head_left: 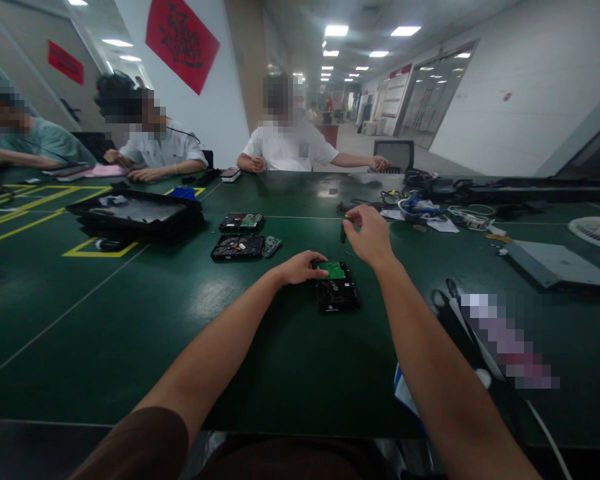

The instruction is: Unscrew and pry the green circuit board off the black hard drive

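A black hard drive (337, 293) lies on the green table (130, 320) in front of me, its green circuit board (334, 269) facing up. My left hand (300, 267) rests on the drive's far left corner, fingers curled against it. My right hand (370, 233) hovers just beyond the drive, fingers pinched on a small dark screwdriver (343, 230) with a yellow top, held upright above the table.
Two more opened hard drives (240, 247) (241, 222) lie to the left, beside a black tray (135, 213). Cables and small parts (420, 207) clutter the right, with a grey flat case (555, 263). Three people sit at the far side. Scissors (447, 300) lie near my right arm.
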{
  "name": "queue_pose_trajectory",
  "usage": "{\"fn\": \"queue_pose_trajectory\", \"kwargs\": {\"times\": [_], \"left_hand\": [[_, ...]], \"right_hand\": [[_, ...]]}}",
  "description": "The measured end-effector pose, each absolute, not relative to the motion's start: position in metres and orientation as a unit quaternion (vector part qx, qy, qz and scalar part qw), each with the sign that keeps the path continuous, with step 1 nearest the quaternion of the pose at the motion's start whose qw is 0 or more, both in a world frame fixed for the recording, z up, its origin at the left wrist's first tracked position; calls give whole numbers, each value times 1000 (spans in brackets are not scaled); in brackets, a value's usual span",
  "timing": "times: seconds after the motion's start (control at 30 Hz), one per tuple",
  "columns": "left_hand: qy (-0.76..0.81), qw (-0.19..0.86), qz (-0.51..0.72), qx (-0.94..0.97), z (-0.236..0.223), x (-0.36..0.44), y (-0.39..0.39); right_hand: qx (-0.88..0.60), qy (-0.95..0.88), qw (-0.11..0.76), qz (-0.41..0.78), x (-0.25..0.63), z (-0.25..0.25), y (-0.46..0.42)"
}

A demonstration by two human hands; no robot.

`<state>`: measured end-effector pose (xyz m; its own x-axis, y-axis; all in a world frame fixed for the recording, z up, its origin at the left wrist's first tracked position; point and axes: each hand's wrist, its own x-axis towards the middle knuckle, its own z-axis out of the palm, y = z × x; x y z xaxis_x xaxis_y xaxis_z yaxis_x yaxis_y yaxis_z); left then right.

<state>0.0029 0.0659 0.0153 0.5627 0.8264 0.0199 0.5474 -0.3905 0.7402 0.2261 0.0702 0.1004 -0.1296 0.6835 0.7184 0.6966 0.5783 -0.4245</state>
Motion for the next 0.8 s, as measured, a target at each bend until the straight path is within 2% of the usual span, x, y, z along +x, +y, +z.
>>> {"fn": "queue_pose_trajectory", "kwargs": {"times": [0.6,0.8], "left_hand": [[415,358,198,812,18,3,65],[419,356,195,812,19,4,64]], "right_hand": [[-457,-747,483,7,227,99,73],[-450,-761,466,-29,226,100,71]]}}
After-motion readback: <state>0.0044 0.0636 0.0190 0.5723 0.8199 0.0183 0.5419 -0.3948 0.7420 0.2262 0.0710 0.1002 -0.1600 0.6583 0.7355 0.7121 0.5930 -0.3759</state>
